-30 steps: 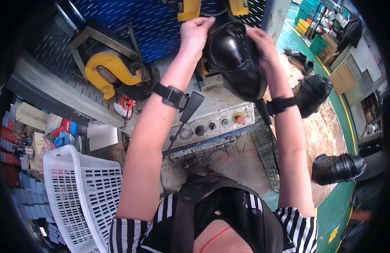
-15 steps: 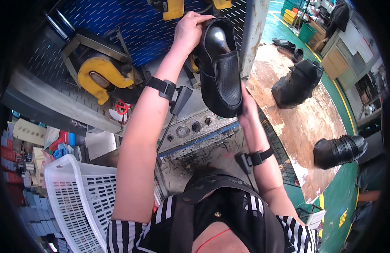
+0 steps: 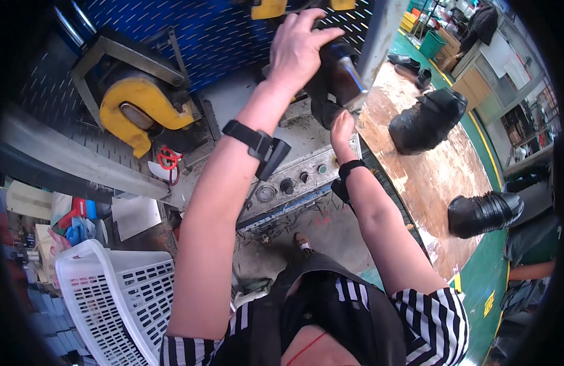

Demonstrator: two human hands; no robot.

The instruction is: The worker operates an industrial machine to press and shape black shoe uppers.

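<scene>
A black slip-on shoe (image 3: 324,111) is in front of me at the machine, turned on its side and partly hidden. My right hand (image 3: 343,128) closes on its lower end. My left hand (image 3: 296,53) is above, its thumb and fingers stretched apart beside the shoe's upper end; whether it touches the shoe is hard to see. Next to the shoe is a dark rounded form with a shiny metal edge (image 3: 350,80). Below both hands runs the machine's grey control panel (image 3: 294,186) with knobs and a green button.
A yellow C-shaped clamp (image 3: 120,110) sits at left, with red-handled scissors (image 3: 169,158) below it. A white plastic basket (image 3: 93,287) stands at lower left. On the worn wooden table (image 3: 434,183) at right are black shoe stacks (image 3: 425,122) (image 3: 484,213). A grey post (image 3: 377,46) rises beside the shoe.
The shoe has turned from showing its open top to lying on its side, farther in. My left hand has let its fingers spread; my right hand has moved up and left with the shoe.
</scene>
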